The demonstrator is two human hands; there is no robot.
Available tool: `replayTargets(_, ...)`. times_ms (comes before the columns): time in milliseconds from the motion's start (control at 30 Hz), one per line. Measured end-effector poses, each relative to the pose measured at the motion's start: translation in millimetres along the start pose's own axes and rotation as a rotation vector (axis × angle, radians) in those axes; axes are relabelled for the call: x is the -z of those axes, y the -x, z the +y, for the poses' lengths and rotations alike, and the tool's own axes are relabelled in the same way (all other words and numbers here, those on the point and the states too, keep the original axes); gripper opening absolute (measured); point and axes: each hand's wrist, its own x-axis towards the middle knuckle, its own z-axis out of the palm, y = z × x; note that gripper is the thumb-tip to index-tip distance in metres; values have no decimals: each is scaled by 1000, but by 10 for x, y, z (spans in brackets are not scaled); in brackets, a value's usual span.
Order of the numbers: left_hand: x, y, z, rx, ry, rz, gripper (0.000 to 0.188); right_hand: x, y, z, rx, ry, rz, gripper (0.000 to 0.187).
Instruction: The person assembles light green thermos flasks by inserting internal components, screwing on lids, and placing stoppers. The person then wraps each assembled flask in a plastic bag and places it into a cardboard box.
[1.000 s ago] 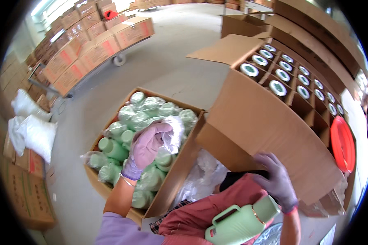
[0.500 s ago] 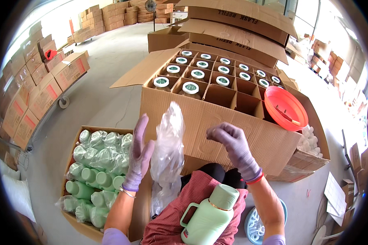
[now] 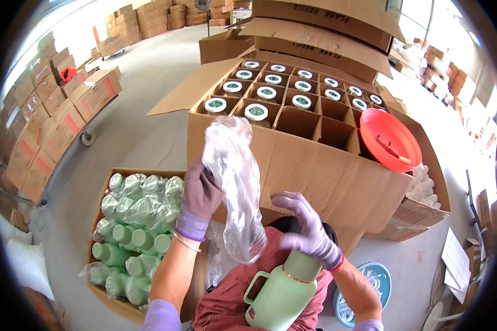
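A clear plastic bag (image 3: 236, 190) hangs from my left hand (image 3: 200, 190), whose gloved fingers are closed on it near its upper part. My right hand (image 3: 308, 229), also in a lilac glove, hovers at the top of a pale green vacuum flask (image 3: 281, 298); its fingers are apart and hold nothing. Whether the palm touches the flask's cup lid (image 3: 302, 266) I cannot tell. The flask lies tilted on my lap, its handle to the left. More clear plastic (image 3: 218, 254) rests beside my lap, partly behind the bag.
To the left, a carton (image 3: 116, 302) holds several green flasks, many bagged. Ahead, a divided carton (image 3: 292, 160) contains glass refills with white rims; a red bowl (image 3: 391, 140) sits on its right corner. A blue basin (image 3: 385, 287) with rings stands right. Stacked cartons (image 3: 49, 132) line the left.
My left hand has closed on the plastic bag and lifted it right, over my lap. My right hand has lowered toward the flask's lid and its fingers have spread.
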Motion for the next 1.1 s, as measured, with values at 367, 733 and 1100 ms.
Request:
replayTargets(367,-523,274,620,-180,364,-252,84,-15,45,80,-400,-536,596,13)
replayTargets(733,-604,1216,-592,89,-370,-234,26,441,1161,590,-438,1078,424,27)
replayTargets(1100,-351,1629,144,-60,-152,-840,35,-648,2608,-471,-242,817,61,25)
